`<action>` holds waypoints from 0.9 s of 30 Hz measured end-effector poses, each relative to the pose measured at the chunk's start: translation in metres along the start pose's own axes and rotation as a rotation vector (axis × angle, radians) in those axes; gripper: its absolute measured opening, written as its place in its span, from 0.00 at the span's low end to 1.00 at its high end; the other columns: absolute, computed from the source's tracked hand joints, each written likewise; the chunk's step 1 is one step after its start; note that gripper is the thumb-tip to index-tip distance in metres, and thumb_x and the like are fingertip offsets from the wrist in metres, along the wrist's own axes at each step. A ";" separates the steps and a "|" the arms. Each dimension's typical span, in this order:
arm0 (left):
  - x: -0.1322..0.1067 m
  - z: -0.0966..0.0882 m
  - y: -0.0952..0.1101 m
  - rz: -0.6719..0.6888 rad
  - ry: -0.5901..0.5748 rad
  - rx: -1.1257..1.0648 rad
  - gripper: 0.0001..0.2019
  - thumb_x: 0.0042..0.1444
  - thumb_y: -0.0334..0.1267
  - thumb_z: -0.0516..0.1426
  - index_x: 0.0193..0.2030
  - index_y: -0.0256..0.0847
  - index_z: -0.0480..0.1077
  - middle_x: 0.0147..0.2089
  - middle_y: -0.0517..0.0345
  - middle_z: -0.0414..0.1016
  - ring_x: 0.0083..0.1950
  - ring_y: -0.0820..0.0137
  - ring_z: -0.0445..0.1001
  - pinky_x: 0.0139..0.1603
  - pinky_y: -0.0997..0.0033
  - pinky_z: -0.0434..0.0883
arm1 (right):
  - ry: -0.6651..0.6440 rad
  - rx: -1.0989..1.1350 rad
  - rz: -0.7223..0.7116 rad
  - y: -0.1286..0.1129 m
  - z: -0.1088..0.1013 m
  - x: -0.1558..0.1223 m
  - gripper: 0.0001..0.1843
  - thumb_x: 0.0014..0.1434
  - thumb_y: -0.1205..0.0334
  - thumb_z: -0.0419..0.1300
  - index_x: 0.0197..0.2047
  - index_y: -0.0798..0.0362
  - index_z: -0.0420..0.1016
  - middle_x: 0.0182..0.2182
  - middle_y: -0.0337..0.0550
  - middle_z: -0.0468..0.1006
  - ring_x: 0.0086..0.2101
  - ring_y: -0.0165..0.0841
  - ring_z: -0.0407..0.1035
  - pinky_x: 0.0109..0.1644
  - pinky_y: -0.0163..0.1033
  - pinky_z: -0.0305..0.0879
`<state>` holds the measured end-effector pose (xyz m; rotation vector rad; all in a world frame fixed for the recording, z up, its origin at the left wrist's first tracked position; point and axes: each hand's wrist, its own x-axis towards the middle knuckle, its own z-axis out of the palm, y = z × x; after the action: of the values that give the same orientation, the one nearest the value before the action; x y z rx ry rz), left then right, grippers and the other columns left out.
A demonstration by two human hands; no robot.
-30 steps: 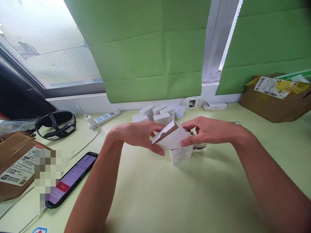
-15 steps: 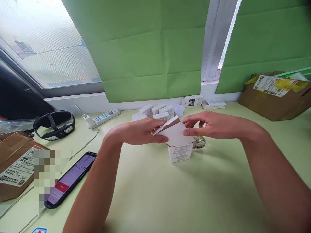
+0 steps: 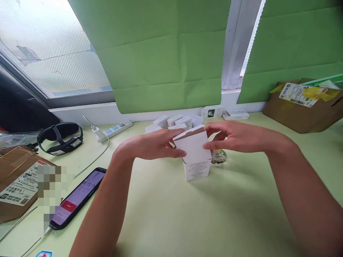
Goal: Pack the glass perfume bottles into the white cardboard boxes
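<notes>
A small white carton (image 3: 197,167) stands upright on the pale green table (image 3: 187,217), its top flap raised toward me. My left hand (image 3: 151,144) pinches the flap's left edge with thumb and fingers. My right hand (image 3: 230,137) grips the flap's right side, fingers curled over the top. Just behind the carton, under my right hand, a small glass bottle (image 3: 219,157) sits on the table, partly hidden.
Several white cartons (image 3: 174,123) cluster behind the hands; two more boxes (image 3: 235,114) lie by the sill. A phone (image 3: 77,198), black headband device (image 3: 60,137), power strip (image 3: 115,129) and brown parcel (image 3: 16,178) sit left. Another brown parcel (image 3: 305,107) is far right.
The flap, tilted down to the left a second ago, has been swung up to stand squarer over the carton's mouth. Both hands rose slightly with it.
</notes>
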<state>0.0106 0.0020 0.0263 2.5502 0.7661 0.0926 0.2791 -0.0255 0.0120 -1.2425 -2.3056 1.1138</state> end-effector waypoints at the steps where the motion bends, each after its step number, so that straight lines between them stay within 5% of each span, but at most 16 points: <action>1: 0.000 0.000 0.000 -0.019 -0.021 -0.020 0.17 0.63 0.46 0.55 0.57 0.47 0.66 0.49 0.57 0.78 0.46 0.68 0.77 0.42 0.74 0.67 | 0.001 0.004 -0.006 0.001 0.000 0.000 0.18 0.58 0.51 0.62 0.50 0.45 0.72 0.51 0.44 0.78 0.45 0.42 0.74 0.42 0.44 0.68; 17: -0.002 -0.001 -0.001 -0.085 -0.021 -0.040 0.19 0.63 0.49 0.54 0.58 0.46 0.64 0.46 0.57 0.79 0.43 0.68 0.77 0.43 0.72 0.67 | -0.039 0.049 -0.022 0.004 0.004 0.002 0.19 0.61 0.56 0.59 0.55 0.45 0.65 0.53 0.44 0.75 0.47 0.41 0.74 0.44 0.44 0.69; 27: -0.001 0.001 0.004 -0.153 -0.046 0.027 0.19 0.63 0.51 0.54 0.56 0.47 0.64 0.49 0.57 0.77 0.46 0.68 0.76 0.43 0.73 0.67 | -0.031 -0.028 -0.008 0.003 0.003 0.002 0.20 0.58 0.47 0.61 0.51 0.46 0.69 0.49 0.44 0.77 0.45 0.41 0.73 0.38 0.39 0.67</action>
<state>0.0126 -0.0021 0.0272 2.5001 0.9467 -0.0265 0.2781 -0.0243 0.0080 -1.2334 -2.3549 1.1088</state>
